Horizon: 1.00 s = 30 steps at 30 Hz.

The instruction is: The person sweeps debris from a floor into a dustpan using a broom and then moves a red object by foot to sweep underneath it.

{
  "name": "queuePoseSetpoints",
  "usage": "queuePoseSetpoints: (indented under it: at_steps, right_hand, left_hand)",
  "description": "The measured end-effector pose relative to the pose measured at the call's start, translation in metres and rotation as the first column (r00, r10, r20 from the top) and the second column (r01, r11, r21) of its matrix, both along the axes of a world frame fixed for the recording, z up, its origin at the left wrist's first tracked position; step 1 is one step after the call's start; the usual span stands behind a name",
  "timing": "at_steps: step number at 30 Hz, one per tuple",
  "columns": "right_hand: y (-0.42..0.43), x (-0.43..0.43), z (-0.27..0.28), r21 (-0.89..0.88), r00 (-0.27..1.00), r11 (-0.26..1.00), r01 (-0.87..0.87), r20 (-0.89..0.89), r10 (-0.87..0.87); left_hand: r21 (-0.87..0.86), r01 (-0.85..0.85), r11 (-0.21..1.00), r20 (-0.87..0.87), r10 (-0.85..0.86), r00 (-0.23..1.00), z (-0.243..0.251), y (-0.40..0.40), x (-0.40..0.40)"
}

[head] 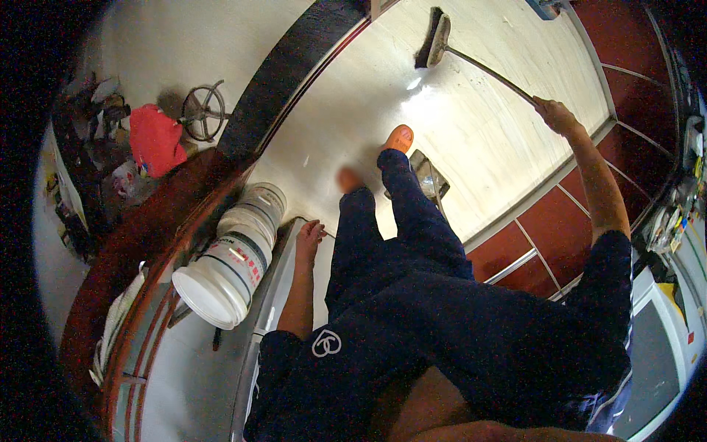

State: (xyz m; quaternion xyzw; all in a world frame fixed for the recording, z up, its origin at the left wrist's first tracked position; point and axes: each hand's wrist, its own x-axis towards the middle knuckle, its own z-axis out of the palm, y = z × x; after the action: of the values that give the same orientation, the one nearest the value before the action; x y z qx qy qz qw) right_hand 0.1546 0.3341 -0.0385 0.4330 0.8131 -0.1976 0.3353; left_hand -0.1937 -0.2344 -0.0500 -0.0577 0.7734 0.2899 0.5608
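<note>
My right hand grips the end of the long handle of a broom. The broom's head, with dark bristles, rests on the pale floor ahead of me. My left hand hangs low by my left leg, beside a stack of white plastic buckets, its fingers partly curled. A thin dark line runs close by these fingers; whether they hold it is unclear. A dustpan lies on the floor next to my orange shoe, partly hidden behind my leg.
Red-brown cabinet panels line the right side. To the left is a dark-edged counter, with a spoked handwheel and a red cloth beyond it. A cluttered surface sits at the far right.
</note>
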Motion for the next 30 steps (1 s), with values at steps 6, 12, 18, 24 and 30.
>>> queuePoseSetpoints:
  at_steps: [6, 12, 18, 24, 30]
  right_hand:
    - [-0.056, -0.005, 0.034, -0.2, 0.993, 0.976, 0.09, -0.063, -0.104]
    - [-0.09, -0.07, -0.041, -0.151, 0.992, 0.983, 0.105, -0.059, -0.115]
    - [-0.018, -0.083, -0.041, -0.093, 0.999, 0.996, 0.002, 0.036, 0.001]
    - [0.007, -0.095, 0.017, 0.065, 0.964, 0.985, 0.161, 0.203, -0.171]
    - [-0.008, -0.115, 0.005, -0.07, 0.961, 0.961, 0.267, -0.054, -0.271]
  left_hand:
    - [-0.068, -0.021, 0.997, 0.026, 0.022, 0.999, -0.009, 0.026, -0.039]
    - [-0.066, 0.179, 0.982, 0.061, -0.175, 0.983, -0.025, 0.076, -0.091]
    - [-0.002, 0.31, 0.951, 0.075, -0.309, 0.948, -0.041, 0.096, -0.188]
    - [0.025, 0.226, 0.974, 0.017, -0.226, 0.974, -0.005, 0.151, -0.261]
    - [-0.189, 0.355, 0.916, 0.026, -0.356, 0.934, -0.032, 0.149, -0.316]
